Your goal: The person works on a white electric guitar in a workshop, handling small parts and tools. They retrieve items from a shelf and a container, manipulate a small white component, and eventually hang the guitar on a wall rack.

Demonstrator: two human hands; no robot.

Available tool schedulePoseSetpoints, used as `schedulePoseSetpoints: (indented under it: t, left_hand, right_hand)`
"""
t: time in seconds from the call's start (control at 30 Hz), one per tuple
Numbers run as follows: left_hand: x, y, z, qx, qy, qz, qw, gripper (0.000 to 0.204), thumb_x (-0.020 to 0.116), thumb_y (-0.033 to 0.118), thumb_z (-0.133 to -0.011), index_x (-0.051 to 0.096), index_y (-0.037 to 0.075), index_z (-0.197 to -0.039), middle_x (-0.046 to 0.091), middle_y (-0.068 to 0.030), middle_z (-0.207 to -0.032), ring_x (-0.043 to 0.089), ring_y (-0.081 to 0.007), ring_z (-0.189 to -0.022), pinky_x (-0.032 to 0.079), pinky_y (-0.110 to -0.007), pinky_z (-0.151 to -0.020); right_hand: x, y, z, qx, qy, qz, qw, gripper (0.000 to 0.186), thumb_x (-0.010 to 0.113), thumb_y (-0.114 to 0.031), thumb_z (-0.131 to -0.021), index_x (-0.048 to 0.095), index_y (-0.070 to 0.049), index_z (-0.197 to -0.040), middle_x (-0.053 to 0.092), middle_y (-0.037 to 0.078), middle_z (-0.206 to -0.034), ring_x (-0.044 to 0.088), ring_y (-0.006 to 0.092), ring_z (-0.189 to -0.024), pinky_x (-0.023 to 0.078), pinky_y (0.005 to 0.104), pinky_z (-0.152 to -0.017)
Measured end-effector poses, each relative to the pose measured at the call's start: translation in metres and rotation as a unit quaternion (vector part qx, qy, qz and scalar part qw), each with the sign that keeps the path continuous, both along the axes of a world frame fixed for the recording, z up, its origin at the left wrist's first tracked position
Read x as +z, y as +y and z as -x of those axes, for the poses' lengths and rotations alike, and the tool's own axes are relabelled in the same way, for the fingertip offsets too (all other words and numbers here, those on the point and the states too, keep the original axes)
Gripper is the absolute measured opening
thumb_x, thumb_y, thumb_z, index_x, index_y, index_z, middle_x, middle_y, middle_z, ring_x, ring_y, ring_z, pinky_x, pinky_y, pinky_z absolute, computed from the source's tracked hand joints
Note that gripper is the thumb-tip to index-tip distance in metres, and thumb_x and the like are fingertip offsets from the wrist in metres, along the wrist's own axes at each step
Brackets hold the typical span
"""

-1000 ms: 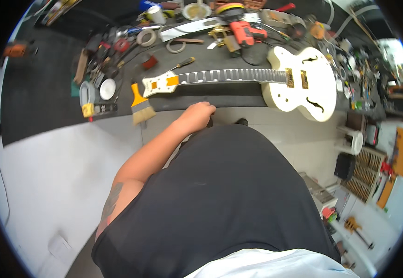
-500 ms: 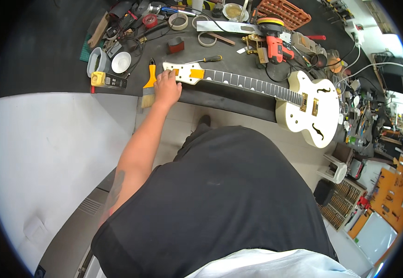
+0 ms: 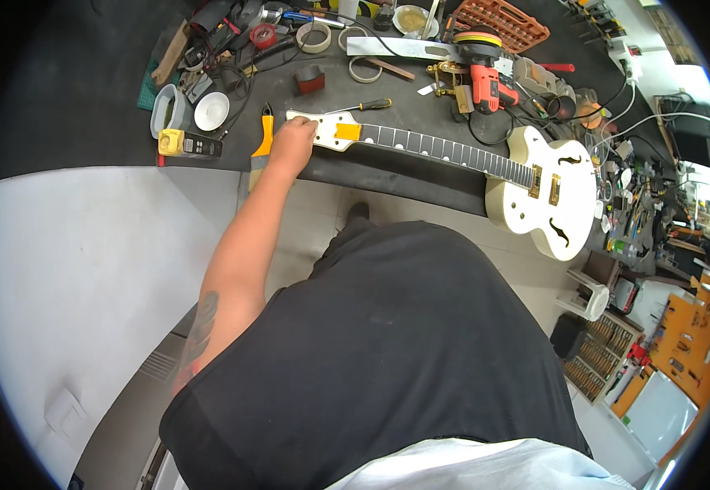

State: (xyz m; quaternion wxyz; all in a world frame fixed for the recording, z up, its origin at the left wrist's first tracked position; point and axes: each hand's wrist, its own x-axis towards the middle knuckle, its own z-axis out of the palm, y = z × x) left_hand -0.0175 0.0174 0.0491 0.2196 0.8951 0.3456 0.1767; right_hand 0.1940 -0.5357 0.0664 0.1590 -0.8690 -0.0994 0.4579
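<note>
A white hollow-body electric guitar lies across the front of the bench, its body at the right and its neck running left. My left hand is on the headstock, the fingers bent over its near left end and closed on it. An orange block or patch shows on the headstock close to the nut. Just left of my hand lies a flat paintbrush with an orange handle; my hand and wrist partly cover its bristles. A screwdriver rests behind the headstock. My right hand is out of view.
A red sander and a metal straightedge lie behind the neck. Tape rolls, a white dish, a clear tub and a yellow-and-black device sit at left. Cluttered tools fill the right side.
My left hand has moved slightly up and its spread fingers have curled onto the headstock. It now covers more of the brush. The guitar has barely moved.
</note>
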Motion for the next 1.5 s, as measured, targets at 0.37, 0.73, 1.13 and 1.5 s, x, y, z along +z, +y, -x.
schedulePoseSetpoints:
  t: [0.37, 0.73, 1.13, 1.5]
  left_hand:
    - [0.002, -0.003, -0.005, 0.082, -0.02, 0.065, 0.994, 0.022, 0.072, 0.008, -0.087, 0.078, 0.007, -0.107, 0.07, -0.0186, -0.107, 0.066, -0.0384, -0.105, 0.054, -0.046, -0.092]
    - [0.142, 0.032, 0.11, 0.459, -0.056, -0.166, 0.871, 0.085, 0.089, 0.027, -0.074, 0.044, 0.003, -0.142, 0.048, -0.0228, -0.14, 0.042, -0.045, -0.134, 0.038, -0.057, -0.109]
    - [0.108, 0.053, 0.143, 0.439, -0.079, -0.029, 0.894, 0.078, 0.091, 0.013, -0.068, 0.055, 0.003, -0.137, 0.069, -0.0209, -0.124, 0.065, -0.04, -0.116, 0.052, -0.046, -0.098]
    - [0.146, 0.069, 0.061, 0.325, -0.166, -0.017, 0.931, 0.071, 0.09, 0.011, -0.068, 0.062, 0.004, -0.133, 0.072, -0.0208, -0.119, 0.069, -0.0372, -0.11, 0.055, -0.042, -0.095]
  right_hand:
    - [-0.006, 0.009, -0.004, 0.024, -0.004, -0.003, 1.0, 0.03, 0.063, -0.026, -0.09, 0.069, 0.002, -0.098, 0.074, 0.017, -0.086, 0.072, 0.027, -0.08, 0.055, 0.0388, -0.074]
    - [0.02, 0.156, -0.014, 0.121, -0.058, -0.156, 0.979, 0.03, 0.063, -0.026, -0.09, 0.069, 0.003, -0.099, 0.074, 0.018, -0.086, 0.073, 0.028, -0.082, 0.055, 0.0393, -0.075]
    - [0.075, 0.419, 0.018, 0.227, -0.096, -0.353, 0.902, 0.031, 0.064, -0.026, -0.09, 0.069, 0.003, -0.1, 0.074, 0.018, -0.087, 0.073, 0.0292, -0.083, 0.055, 0.0398, -0.076]
    - [0.021, 0.234, -0.016, 0.199, -0.093, -0.196, 0.956, 0.031, 0.064, -0.026, -0.09, 0.069, 0.003, -0.1, 0.074, 0.019, -0.088, 0.073, 0.0302, -0.085, 0.056, 0.0403, -0.077]
